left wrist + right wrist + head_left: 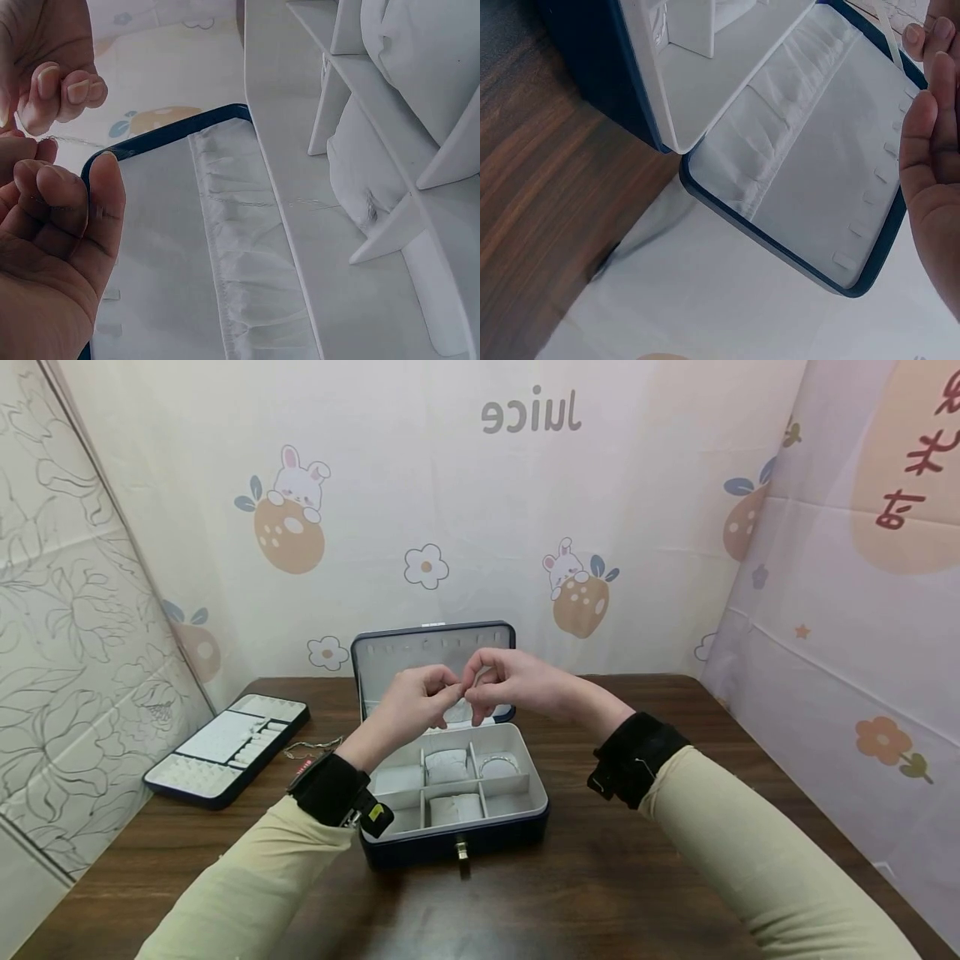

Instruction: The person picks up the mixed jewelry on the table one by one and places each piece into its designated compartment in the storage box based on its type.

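Observation:
My left hand [420,697] and right hand [521,681] meet at the fingertips above the open jewelry box [457,839]. Between them they pinch a fine silvery chain [75,140], whose ends are hidden by the fingers. In the left wrist view, thin strands of chain trail across the box's gathered lid pocket [240,270] toward a white cushion [364,161]. The right wrist view shows only the edge of the fingers and no chain. White dividers split the box into compartments, several with cushions; a ring-shaped bracelet [498,766] lies in the back right one.
To the left lies a removable jewelry tray [221,735] with ring rolls and small items. Another chain [315,745] rests on the wooden table [600,877] between tray and box. The upright lid [360,672] stands behind the hands, before a printed curtain [450,485].

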`<state>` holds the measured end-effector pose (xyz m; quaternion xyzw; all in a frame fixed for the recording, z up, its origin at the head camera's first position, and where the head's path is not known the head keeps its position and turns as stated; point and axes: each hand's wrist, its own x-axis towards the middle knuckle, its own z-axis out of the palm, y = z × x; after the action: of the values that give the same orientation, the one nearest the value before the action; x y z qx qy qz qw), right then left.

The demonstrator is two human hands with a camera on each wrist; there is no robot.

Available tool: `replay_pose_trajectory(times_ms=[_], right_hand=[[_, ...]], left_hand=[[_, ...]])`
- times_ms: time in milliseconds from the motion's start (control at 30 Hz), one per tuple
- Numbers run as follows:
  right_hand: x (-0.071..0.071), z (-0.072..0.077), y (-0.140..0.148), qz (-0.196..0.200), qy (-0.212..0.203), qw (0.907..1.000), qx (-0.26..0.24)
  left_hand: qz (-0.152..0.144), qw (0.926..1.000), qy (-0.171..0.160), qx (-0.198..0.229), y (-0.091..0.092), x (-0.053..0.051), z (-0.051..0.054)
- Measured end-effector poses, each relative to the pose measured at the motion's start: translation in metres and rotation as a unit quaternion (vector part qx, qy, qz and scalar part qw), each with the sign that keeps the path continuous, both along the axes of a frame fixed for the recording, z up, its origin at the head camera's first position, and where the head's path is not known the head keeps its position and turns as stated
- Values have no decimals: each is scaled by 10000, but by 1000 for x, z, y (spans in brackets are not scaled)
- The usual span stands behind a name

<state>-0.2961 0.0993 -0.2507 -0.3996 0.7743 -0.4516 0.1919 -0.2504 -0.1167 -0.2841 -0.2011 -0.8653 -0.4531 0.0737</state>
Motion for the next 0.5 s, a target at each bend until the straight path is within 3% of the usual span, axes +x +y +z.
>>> replay_pose_trajectory(times_ms=[167, 500], right_hand=[[-1, -2, -4, -149, 57, 9999, 7], [2, -4, -10, -274, 309, 9976, 549]], left_hand=[[-24, 10000, -58, 41, -3, 2, 3], [-17, 9998, 163, 74, -3, 2, 10]])
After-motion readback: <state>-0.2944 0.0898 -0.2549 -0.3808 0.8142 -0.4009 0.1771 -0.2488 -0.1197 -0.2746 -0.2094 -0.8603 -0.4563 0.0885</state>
